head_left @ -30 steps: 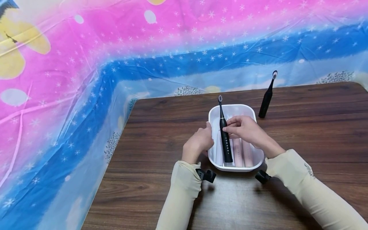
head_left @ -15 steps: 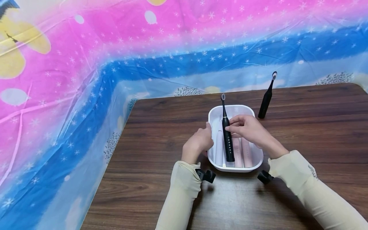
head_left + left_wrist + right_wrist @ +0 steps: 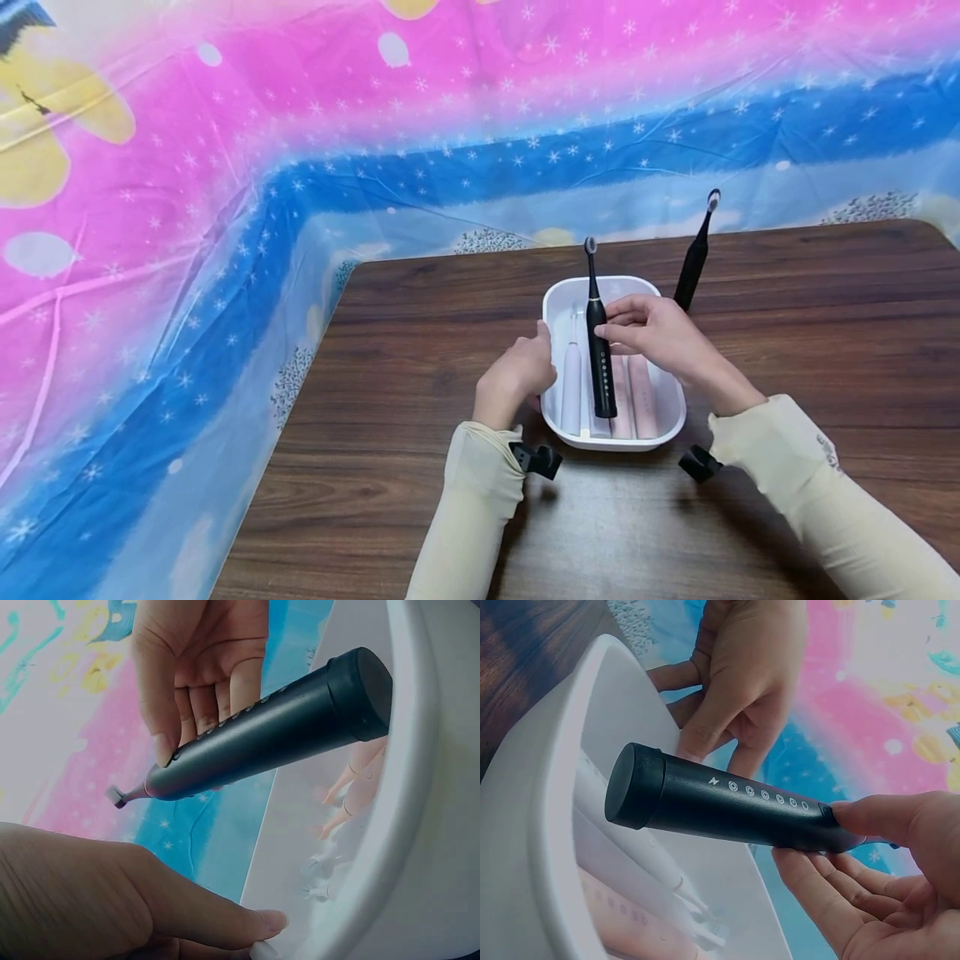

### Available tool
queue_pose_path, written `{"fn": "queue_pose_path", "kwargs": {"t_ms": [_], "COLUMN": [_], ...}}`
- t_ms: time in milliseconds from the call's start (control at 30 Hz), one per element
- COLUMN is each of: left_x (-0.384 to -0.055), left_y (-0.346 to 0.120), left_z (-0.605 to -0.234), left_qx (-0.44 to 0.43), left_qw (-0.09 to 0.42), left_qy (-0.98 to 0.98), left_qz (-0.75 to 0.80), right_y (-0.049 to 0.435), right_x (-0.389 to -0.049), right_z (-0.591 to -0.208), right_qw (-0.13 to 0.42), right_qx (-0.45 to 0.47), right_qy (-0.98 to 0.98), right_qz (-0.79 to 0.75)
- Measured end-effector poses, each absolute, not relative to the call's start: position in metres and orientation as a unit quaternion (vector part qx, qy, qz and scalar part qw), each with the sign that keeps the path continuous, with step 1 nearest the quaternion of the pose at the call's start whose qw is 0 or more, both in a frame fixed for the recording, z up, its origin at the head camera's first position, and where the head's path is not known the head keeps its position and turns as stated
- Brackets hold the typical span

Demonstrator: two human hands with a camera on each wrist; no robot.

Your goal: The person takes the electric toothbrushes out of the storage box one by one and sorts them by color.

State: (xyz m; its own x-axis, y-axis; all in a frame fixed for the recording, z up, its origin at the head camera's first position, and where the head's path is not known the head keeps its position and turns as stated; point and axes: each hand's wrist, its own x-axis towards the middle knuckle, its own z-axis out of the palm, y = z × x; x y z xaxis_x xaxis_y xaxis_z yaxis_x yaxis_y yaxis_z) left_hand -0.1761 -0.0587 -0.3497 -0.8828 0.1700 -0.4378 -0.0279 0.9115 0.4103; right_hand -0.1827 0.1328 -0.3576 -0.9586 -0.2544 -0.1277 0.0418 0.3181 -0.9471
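In the head view a black electric toothbrush (image 3: 602,367) is held over a white plastic tub (image 3: 615,445), brush head pointing away. My right hand (image 3: 663,337) pinches its handle between thumb and fingers; the right wrist view shows the row of round marks on the handle (image 3: 727,796). At the tub's left wall, my left hand (image 3: 517,371) grips the rim, thumb along it. Inside the tub lie pale white toothbrushes (image 3: 571,387) and pink toothbrushes (image 3: 643,396), side by side. The black one partly covers them.
Behind the right hand, a second black electric toothbrush (image 3: 693,262) stands upright on the brown wooden table (image 3: 375,417). A pink and blue patterned cloth (image 3: 450,125) hangs along the table's back and left edges.
My right hand has carried the black toothbrush slightly right and away, uncovering more of the pale toothbrushes on the left. The left hand stays at the tub's rim.
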Motion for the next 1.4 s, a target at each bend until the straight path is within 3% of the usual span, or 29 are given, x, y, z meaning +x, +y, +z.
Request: {"fn": "queue_pose_path", "kwargs": {"t_ms": [1400], "left_x": [-0.174], "left_y": [-0.058], "left_z": [-0.35], "left_qx": [0.032], "left_qw": [0.242], "left_qy": [0.949], "left_qz": [0.199], "right_y": [0.179], "right_x": [-0.179], "right_z": [-0.336], "right_qw": [0.017], "right_qx": [-0.069], "right_qy": [0.82], "right_qz": [-0.568]}}
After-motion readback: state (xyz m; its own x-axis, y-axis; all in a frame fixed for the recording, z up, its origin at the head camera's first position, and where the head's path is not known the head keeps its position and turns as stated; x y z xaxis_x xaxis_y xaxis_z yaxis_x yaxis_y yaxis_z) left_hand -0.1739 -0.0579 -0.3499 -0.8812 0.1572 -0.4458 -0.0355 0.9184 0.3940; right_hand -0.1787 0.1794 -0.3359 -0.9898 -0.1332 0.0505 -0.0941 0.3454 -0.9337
